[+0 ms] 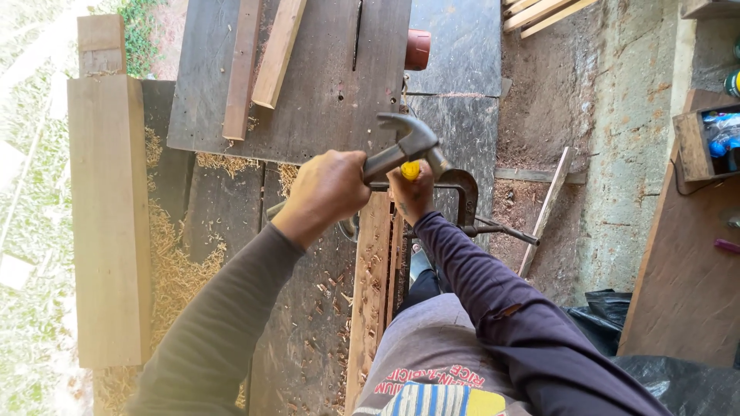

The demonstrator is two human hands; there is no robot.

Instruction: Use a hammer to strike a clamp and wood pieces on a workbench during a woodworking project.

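My left hand (pixel 327 189) grips the handle of a steel claw hammer (pixel 408 142), whose head sits just above a yellow-handled chisel (pixel 411 170). My right hand (pixel 412 196) is closed around that chisel and holds it upright on a long narrow wooden plank (pixel 370 285). The plank runs toward me along the edge of the dark workbench (pixel 308 100). A metal clamp (pixel 466 200) with a screw bar sits right beside my right hand.
Two wood strips (pixel 262 58) lie on the bench top, with a red cup (pixel 417 48) farther back. A thick pale beam (pixel 108 223) lies at the left, with wood shavings (pixel 181 270) around it. A wooden box (pixel 705 139) and a dirt floor are at the right.
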